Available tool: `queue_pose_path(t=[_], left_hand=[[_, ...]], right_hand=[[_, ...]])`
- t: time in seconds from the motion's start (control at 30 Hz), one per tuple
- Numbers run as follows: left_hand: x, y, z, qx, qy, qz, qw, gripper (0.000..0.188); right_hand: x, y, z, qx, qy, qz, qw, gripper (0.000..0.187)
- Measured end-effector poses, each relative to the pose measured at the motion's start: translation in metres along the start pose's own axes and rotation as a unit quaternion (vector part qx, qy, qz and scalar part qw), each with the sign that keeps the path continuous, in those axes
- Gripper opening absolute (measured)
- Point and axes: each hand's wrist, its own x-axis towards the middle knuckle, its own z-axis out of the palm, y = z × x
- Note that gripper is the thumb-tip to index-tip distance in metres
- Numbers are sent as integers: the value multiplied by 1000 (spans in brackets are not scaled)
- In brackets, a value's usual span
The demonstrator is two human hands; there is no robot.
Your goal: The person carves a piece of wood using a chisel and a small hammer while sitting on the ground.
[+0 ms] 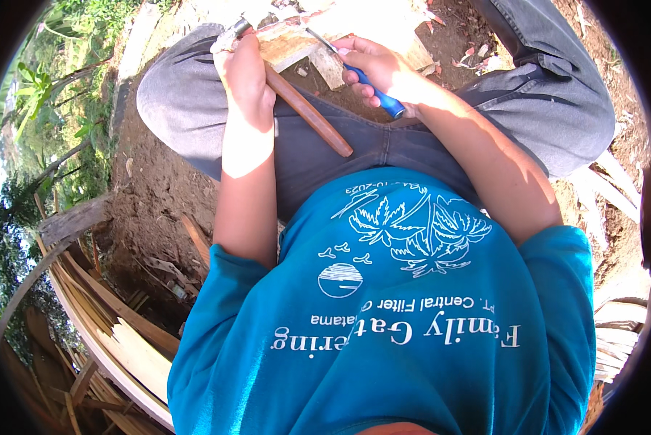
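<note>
My left hand [244,76] is closed round a hammer [311,116] near its head. The metal head shows above my fingers, and the brown wooden handle slants down across my lap. In my right hand [380,65] is a screwdriver [390,105] with a blue handle, its thin metal shaft pointing up and left. The tip of that shaft is over or against a pale piece of wood [285,49] lying between my hands; contact is hard to tell. Strong sunlight washes out part of the wood and my left hand.
My bent legs in grey trousers [173,94] frame the work on both sides. Bare soil [151,174] with wood chips surrounds me. Long wooden strips [133,348] are stacked at the lower left, with green plants [35,94] beyond. More pale scraps [615,188] lie at the right.
</note>
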Motion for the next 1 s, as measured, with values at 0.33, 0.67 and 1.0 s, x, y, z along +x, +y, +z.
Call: queue_pose_path(t=[0.33, 0.67, 1.0], left_hand=[[11, -14, -7, 7, 4, -22, 1000, 24], [11, -20, -12, -8, -13, -42, 999, 34], [19, -44, -20, 70, -8, -20, 997, 32]], right_hand=[[-6, -12, -1, -210, 75, -22, 975, 49], [-42, -27, -19, -531, 90, -65, 840, 44], [-8, -35, -29, -541, 85, -128, 827, 30]])
